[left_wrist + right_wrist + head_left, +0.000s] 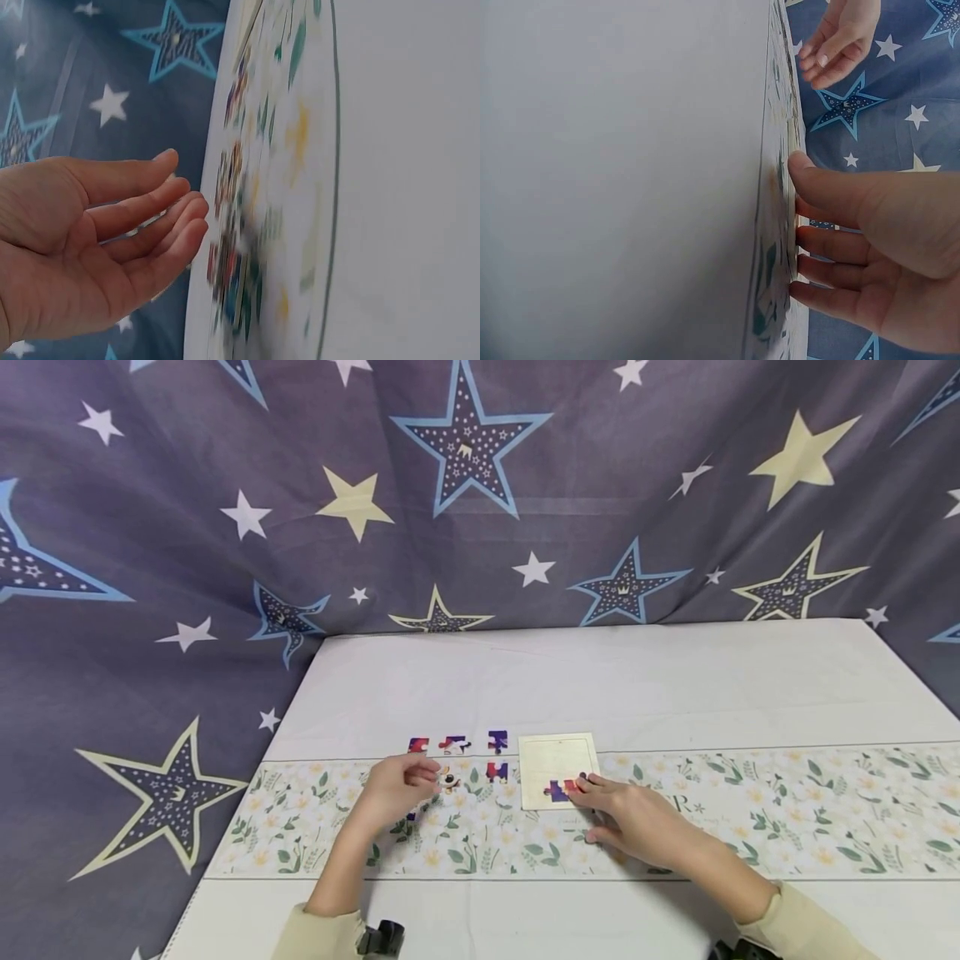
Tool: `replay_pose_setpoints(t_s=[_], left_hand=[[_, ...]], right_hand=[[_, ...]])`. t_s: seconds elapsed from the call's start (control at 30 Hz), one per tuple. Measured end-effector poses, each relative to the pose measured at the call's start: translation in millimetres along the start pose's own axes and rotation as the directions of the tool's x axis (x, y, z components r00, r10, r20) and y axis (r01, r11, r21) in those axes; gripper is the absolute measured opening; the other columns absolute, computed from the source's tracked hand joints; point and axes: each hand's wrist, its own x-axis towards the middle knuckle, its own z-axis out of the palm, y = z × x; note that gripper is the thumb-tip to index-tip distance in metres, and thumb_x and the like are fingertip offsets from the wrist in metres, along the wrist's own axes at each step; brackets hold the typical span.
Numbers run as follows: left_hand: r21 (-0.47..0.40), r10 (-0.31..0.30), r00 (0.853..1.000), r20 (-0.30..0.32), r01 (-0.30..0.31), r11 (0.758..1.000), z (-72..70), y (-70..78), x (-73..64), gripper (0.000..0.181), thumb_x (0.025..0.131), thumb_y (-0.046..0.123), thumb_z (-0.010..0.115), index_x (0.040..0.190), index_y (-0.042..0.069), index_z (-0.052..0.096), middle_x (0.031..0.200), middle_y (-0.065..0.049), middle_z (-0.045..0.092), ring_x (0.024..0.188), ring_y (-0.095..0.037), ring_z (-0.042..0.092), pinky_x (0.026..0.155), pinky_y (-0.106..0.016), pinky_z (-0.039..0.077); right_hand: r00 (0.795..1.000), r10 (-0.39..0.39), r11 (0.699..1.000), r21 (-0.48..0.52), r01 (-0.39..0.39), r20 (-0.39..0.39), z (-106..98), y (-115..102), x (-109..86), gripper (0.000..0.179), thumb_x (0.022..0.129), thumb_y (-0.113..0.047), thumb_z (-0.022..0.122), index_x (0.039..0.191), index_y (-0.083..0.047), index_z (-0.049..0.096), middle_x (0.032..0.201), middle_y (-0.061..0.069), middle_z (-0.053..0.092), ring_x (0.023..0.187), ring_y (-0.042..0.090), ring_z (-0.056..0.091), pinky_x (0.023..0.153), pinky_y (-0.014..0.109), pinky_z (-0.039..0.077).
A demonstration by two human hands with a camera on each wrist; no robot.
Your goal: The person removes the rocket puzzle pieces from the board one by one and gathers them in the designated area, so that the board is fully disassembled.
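A square, pale puzzle tray [543, 758] lies in the middle of the table. Joined purple and red jigsaw pieces [558, 791] sit along its lower edge. The fingertips of my right hand [645, 820] touch the red end of these pieces, partly covering it, and the fingers look fairly straight in the right wrist view. Left of the tray, my left hand [399, 787] hovers over loose jigsaw pieces with loosely bent fingers. Nothing shows between its thumb and fingers in the left wrist view. A piece with a yellow-and-black picture [448, 779] lies beside its fingertips; another is partly hidden beneath.
Behind the left hand lie a red piece [417, 745] and a red-and-white piece [453, 745]. Two purple pieces, a far one [498, 742] and a near one [497, 772], lie close to the tray's left side. A floral runner crosses the white table [675, 685]; a star-patterned curtain [570, 460] hangs behind.
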Motion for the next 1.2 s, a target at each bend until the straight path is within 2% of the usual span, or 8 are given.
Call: replay_pose_setpoints(t_s=[0.27, 0.37, 0.5, 0.73, 0.93, 1.2], left_hand=[[-0.024, 0.059, 0.995, 0.079, -0.057, 0.998, 28.2, 21.7, 8.0, 0.025, 0.084, 0.007, 0.070, 0.107, 0.001, 0.068, 0.099, -0.010, 0.071, 0.082, -0.013, 0.064, 0.074, -0.026, 0.053], [-0.024, 0.093, 0.989, 0.113, -0.091, 0.996, 39.2, 29.2, 10.8, 0.026, 0.084, 0.009, 0.071, 0.108, 0.001, 0.068, 0.101, -0.011, 0.071, 0.085, -0.014, 0.065, 0.075, -0.026, 0.054], [-0.049, 0.138, 0.973, 0.184, -0.131, 0.990, 50.6, 38.4, 14.3, 0.028, 0.085, 0.011, 0.070, 0.110, 0.000, 0.067, 0.100, -0.012, 0.071, 0.087, -0.016, 0.066, 0.076, -0.025, 0.054], [-0.030, 0.189, 0.944, 0.270, -0.188, 0.982, 61.9, 55.6, 19.9, 0.029, 0.087, 0.015, 0.069, 0.111, 0.000, 0.066, 0.098, -0.010, 0.070, 0.088, -0.016, 0.064, 0.077, -0.025, 0.053], [-0.008, 0.184, 0.929, 0.321, -0.192, 0.981, 71.0, 65.9, 22.9, 0.030, 0.086, 0.018, 0.070, 0.109, 0.000, 0.067, 0.097, -0.009, 0.069, 0.086, -0.015, 0.063, 0.078, -0.024, 0.052], [0.006, 0.129, 0.933, 0.336, -0.139, 0.990, 80.4, 70.8, 22.2, 0.027, 0.086, 0.020, 0.070, 0.107, 0.003, 0.068, 0.097, -0.009, 0.071, 0.087, -0.017, 0.066, 0.076, -0.028, 0.053]], right_hand=[[1.000, -0.002, 1.000, -0.001, 0.002, 0.000, 2, 0, -0.9, 0.053, 0.078, -0.025, 0.076, 0.126, -0.006, 0.062, 0.132, 0.019, 0.059, 0.122, 0.036, 0.058, 0.091, 0.044, 0.052], [1.000, 0.000, 1.000, 0.001, 0.000, 0.001, 2, 1, -1.3, 0.053, 0.078, -0.025, 0.076, 0.126, -0.006, 0.063, 0.131, 0.019, 0.059, 0.122, 0.037, 0.058, 0.091, 0.044, 0.052], [1.000, 0.012, 1.000, 0.002, -0.012, 0.003, 3, 2, -1.8, 0.052, 0.078, -0.026, 0.077, 0.125, -0.007, 0.064, 0.130, 0.019, 0.060, 0.121, 0.037, 0.058, 0.091, 0.045, 0.052], [1.000, 0.001, 1.000, 0.003, -0.001, -0.006, 4, 4, -2.1, 0.051, 0.078, -0.026, 0.077, 0.123, -0.007, 0.065, 0.129, 0.021, 0.061, 0.119, 0.037, 0.060, 0.089, 0.045, 0.053], [1.000, -0.012, 1.000, 0.006, 0.012, -0.005, 4, 5, -1.8, 0.051, 0.078, -0.027, 0.076, 0.124, -0.007, 0.065, 0.129, 0.021, 0.061, 0.119, 0.038, 0.060, 0.087, 0.044, 0.054], [1.000, -0.021, 1.000, 0.007, 0.021, 0.004, 1, 4, -0.3, 0.054, 0.079, -0.027, 0.076, 0.126, -0.006, 0.062, 0.133, 0.018, 0.059, 0.123, 0.035, 0.057, 0.090, 0.043, 0.053]])
